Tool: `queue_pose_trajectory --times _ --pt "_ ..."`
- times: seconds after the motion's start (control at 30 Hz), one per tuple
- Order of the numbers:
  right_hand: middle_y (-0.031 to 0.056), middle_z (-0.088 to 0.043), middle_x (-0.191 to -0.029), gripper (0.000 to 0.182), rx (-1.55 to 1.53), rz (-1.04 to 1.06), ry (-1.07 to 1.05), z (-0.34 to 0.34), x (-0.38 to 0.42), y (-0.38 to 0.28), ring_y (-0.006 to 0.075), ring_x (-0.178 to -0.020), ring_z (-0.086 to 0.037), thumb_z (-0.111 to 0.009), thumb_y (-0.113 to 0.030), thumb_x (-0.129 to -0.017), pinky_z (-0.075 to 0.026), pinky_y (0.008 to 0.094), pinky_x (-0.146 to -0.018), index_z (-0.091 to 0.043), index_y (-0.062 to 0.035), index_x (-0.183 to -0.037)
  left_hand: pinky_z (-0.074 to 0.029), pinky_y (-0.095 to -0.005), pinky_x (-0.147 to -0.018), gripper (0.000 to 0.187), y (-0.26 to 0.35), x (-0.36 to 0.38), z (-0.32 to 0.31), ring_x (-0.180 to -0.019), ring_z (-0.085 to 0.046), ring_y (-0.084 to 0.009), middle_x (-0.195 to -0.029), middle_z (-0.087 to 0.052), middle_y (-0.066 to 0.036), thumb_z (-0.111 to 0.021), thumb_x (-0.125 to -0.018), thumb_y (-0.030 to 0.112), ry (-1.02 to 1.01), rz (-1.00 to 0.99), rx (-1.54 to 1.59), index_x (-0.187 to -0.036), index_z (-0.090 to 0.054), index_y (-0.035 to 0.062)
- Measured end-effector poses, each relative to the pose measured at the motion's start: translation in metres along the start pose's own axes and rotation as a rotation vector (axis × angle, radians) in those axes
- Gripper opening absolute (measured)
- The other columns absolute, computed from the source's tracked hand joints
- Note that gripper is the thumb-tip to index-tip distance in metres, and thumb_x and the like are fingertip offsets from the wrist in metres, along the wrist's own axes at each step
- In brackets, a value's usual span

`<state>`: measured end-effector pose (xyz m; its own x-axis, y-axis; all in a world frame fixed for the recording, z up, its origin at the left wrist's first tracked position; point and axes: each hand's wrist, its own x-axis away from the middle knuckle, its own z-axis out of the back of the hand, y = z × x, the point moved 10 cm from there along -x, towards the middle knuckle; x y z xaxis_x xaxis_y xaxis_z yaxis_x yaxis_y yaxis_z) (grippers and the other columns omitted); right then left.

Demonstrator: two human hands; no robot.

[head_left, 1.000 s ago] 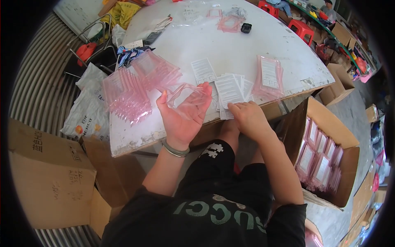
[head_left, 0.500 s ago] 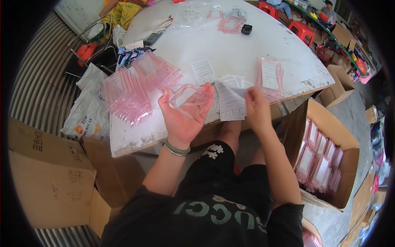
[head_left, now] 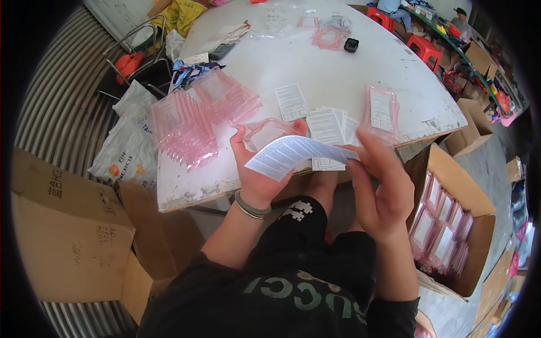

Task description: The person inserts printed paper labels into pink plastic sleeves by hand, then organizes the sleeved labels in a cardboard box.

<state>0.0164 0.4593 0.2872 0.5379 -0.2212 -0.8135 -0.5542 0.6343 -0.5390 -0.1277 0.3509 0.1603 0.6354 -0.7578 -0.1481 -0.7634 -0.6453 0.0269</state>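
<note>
My left hand (head_left: 260, 174) holds a clear pink plastic pouch (head_left: 270, 130) between thumb and fingers, its mouth spread. Between my hands a printed sheet (head_left: 296, 151) curves in front of the pouch, its right end pinched in my right hand (head_left: 383, 191). Stacks of pink pouches (head_left: 183, 127) lie on the table to the left. Loose printed sheets (head_left: 327, 127) lie behind the held one. At the right, a pile of pouches with a sheet in the top one (head_left: 381, 112) rests near the table edge.
An open carton (head_left: 486, 225) of filled pouches (head_left: 439, 225) stands right of my legs. Large cardboard boxes (head_left: 67, 236) and a white sack (head_left: 129, 141) are at the left. A black object (head_left: 351, 45) sits on the table (head_left: 248, 73). People sit at the far right.
My right hand has lifted the printed sheet off the table and brought it in front of the pouch in my left hand. The view has shifted slightly.
</note>
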Motion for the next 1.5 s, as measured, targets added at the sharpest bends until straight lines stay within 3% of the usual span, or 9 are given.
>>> queue_pose_trajectory --times 0.1,0.3,0.43,0.57,0.73,0.83,1.03,1.33,1.5 --pt "0.0136 -0.071 -0.088 0.033 -0.008 -0.125 -0.174 -0.011 0.000 0.008 0.0291 -0.077 -0.069 -0.066 0.012 -0.079 -0.053 0.0309 -0.068 -0.067 0.0021 -0.110 -0.041 -0.0478 -0.113 0.082 0.007 0.003 0.006 -0.137 -0.042 -0.0366 -0.143 -0.044 -0.024 -0.052 -0.091 0.059 0.081 -0.042 -0.017 -0.137 -0.043 -0.0088" --pt "0.0151 -0.071 -0.086 0.027 0.176 0.019 0.042 0.038 -0.005 -0.006 0.0321 -0.074 -0.068 -0.064 0.013 -0.072 -0.053 0.0333 -0.065 -0.070 0.0028 -0.096 -0.044 -0.0485 -0.111 0.078 0.015 0.003 0.011 -0.133 -0.049 -0.0374 -0.139 -0.051 -0.025 -0.044 -0.093 0.060 0.130 -0.096 -0.115 -0.136 -0.048 -0.0055" --pt "0.0153 -0.070 -0.085 0.025 0.408 0.417 -0.051 0.018 -0.006 -0.048 0.0275 -0.068 -0.066 -0.068 0.003 -0.071 -0.052 0.0349 -0.059 -0.068 0.0040 -0.097 -0.043 -0.0487 -0.111 0.077 0.007 0.001 0.005 -0.132 -0.052 -0.0368 -0.138 -0.054 -0.024 -0.041 -0.094 0.060 -0.065 -0.037 -0.054 -0.136 -0.048 -0.0039" --pt "0.0142 -0.067 -0.085 0.037 0.460 0.519 -0.145 0.015 -0.004 -0.060 0.0246 -0.063 -0.063 -0.072 -0.008 -0.063 -0.049 0.0318 -0.052 -0.067 0.0041 -0.098 -0.032 -0.0524 -0.117 0.071 0.011 -0.001 0.009 -0.144 -0.035 -0.0369 -0.146 -0.045 -0.026 -0.044 -0.094 0.057 -0.036 -0.055 -0.161 -0.129 -0.055 -0.0036" --pt "0.0131 -0.065 -0.083 0.039 0.459 0.518 -0.164 0.013 -0.005 -0.063 0.0224 -0.062 -0.060 -0.068 -0.010 -0.058 -0.045 0.0298 -0.049 -0.066 0.0052 -0.094 -0.029 -0.0534 -0.119 0.083 0.005 0.001 0.005 -0.144 -0.034 -0.0370 -0.146 -0.043 -0.027 -0.045 -0.091 0.062 0.060 -0.067 -0.193 -0.137 -0.046 -0.0081" --pt "0.0110 -0.063 -0.080 0.037 0.554 0.530 -0.208 0.001 -0.002 -0.059 0.0201 -0.060 -0.058 -0.067 -0.010 -0.057 -0.040 0.0285 -0.048 -0.066 0.0046 -0.091 -0.036 -0.0512 -0.115 0.086 0.002 0.002 0.002 -0.139 -0.042 -0.0401 -0.143 -0.048 -0.024 -0.038 -0.093 0.062 0.140 -0.075 -0.217 -0.141 -0.040 -0.0094" --pt "0.0072 -0.057 -0.075 0.036 0.547 0.518 -0.267 -0.007 -0.003 -0.061 0.0177 -0.058 -0.053 -0.065 -0.011 -0.057 -0.037 0.0289 -0.048 -0.066 0.0035 -0.090 -0.033 -0.0525 -0.117 0.078 -0.004 0.005 -0.004 -0.141 -0.039 -0.0387 -0.144 -0.048 -0.022 -0.041 -0.092 0.062 0.100 -0.065 -0.279 -0.134 -0.049 -0.0040" --pt "0.0073 -0.056 -0.076 0.045 0.422 0.617 -0.112 -0.027 0.012 -0.075 0.0175 -0.060 -0.053 -0.061 -0.014 -0.053 -0.036 0.0273 -0.050 -0.066 0.0038 -0.094 -0.032 -0.0491 -0.117 0.099 -0.014 0.006 0.000 -0.141 -0.039 -0.0348 -0.145 -0.045 -0.024 -0.042 -0.085 0.072 0.056 0.006 -0.250 -0.140 -0.042 -0.0100" --pt "0.0083 -0.058 -0.082 0.040 0.392 0.575 -0.221 -0.040 0.016 -0.051 0.0195 -0.067 -0.055 -0.064 -0.014 -0.058 -0.040 0.0307 -0.057 -0.065 0.0033 -0.094 -0.034 -0.0499 -0.115 0.106 -0.027 0.005 -0.013 -0.141 -0.039 -0.0348 -0.146 -0.045 -0.023 -0.040 -0.084 0.077 -0.091 0.017 -0.279 -0.145 -0.036 -0.0083"
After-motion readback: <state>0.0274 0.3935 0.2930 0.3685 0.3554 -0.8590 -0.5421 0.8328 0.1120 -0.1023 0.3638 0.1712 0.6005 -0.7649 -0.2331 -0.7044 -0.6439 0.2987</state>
